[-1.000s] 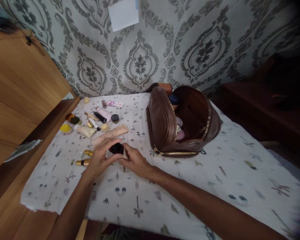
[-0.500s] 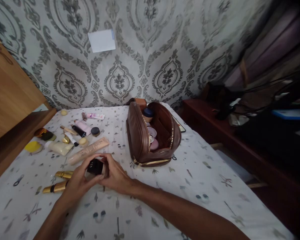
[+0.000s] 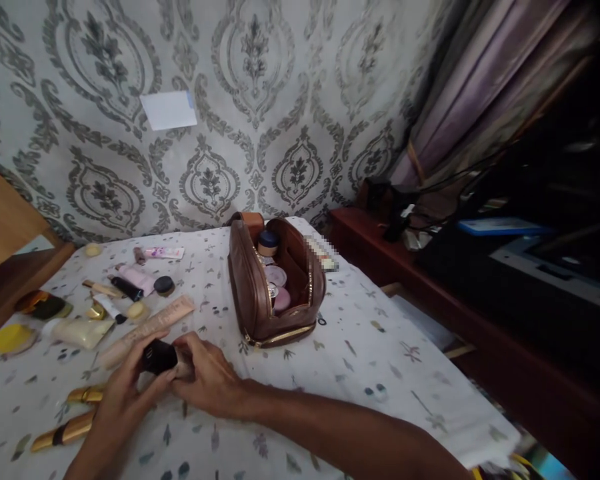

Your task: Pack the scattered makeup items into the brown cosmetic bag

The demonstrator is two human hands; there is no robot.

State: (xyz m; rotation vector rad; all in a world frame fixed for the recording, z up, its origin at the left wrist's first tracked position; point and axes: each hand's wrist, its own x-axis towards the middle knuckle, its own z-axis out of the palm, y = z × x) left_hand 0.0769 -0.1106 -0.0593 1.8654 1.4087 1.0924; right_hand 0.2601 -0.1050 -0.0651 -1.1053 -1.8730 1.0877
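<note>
Above the near left of the bed-like surface, both my hands meet on a small bottle with a square black cap [image 3: 159, 357]. My left hand [image 3: 121, 395] curls round the cap, thumb and fingers closed on it. From the right, my right hand [image 3: 206, 377] grips the pale body, mostly hidden by the fingers. Just beyond lies a long beige squeeze tube [image 3: 163, 321]. Two gold tubes [image 3: 65, 430] lie left of my left hand, partly covered by it. A brown makeup bag [image 3: 245, 287] stands unzipped beyond my right hand, with a blue-lidded jar [image 3: 268, 243] and round compacts [image 3: 281, 300] inside.
Several cosmetics spread over the left side, among them a cream tube [image 3: 80, 331], a yellow-lidded jar [image 3: 11, 340] and a black-lidded pot [image 3: 164, 286]. A patterned white cloth [image 3: 280, 393] covers the surface. Dark red furniture [image 3: 360, 230] borders the right.
The camera view has turned to the right, so everything sits further left. My hands still hold the bottle, its cap tilted slightly more.
</note>
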